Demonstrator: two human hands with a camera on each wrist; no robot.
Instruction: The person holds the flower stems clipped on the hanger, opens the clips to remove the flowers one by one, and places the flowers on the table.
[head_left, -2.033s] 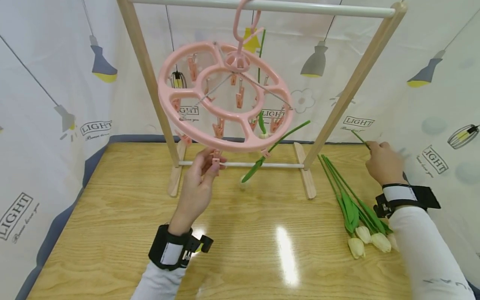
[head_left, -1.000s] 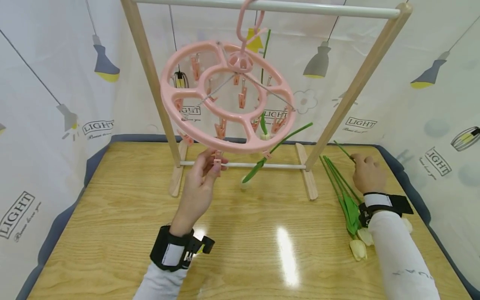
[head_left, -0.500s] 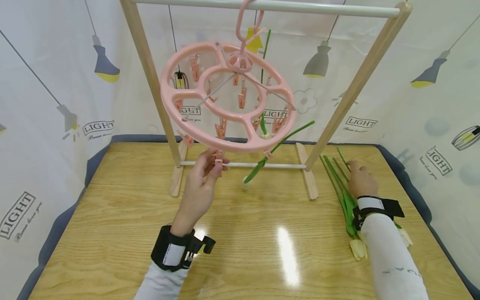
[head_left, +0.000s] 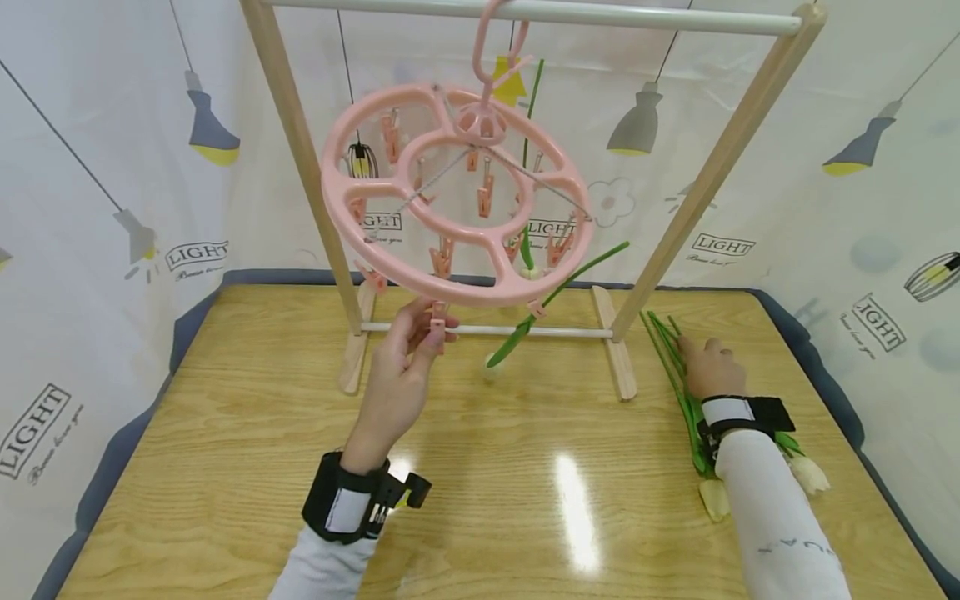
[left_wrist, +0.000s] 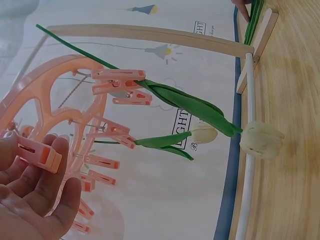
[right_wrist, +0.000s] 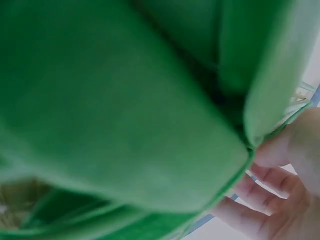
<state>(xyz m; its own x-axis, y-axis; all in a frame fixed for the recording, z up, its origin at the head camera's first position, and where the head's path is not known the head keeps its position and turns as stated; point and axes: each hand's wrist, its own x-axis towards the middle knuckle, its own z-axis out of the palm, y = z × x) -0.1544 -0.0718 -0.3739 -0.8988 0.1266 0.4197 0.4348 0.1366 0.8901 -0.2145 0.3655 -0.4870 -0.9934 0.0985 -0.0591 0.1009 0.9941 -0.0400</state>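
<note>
My left hand pinches a pink clothespin that hangs from the front rim of a round pink drying hanger. To its right, a white tulip hangs head down from another clothespin. Farther back hangs a second tulip. At the right side of the table, my right hand holds a tulip by its green stem, low over a bunch of loose tulips. Large green leaves fill most of the right wrist view, and my right forearm covers part of the bunch.
The hanger hooks over the white top bar of a wooden stand. Its feet rest on the wooden table. Several unused clothespins dangle under the hanger. A lamp-print cloth lines the back and sides.
My right hand has come down and to the left with the tulip stem, from the raised spot at right to the bunch. My left hand stays on its clothespin.
</note>
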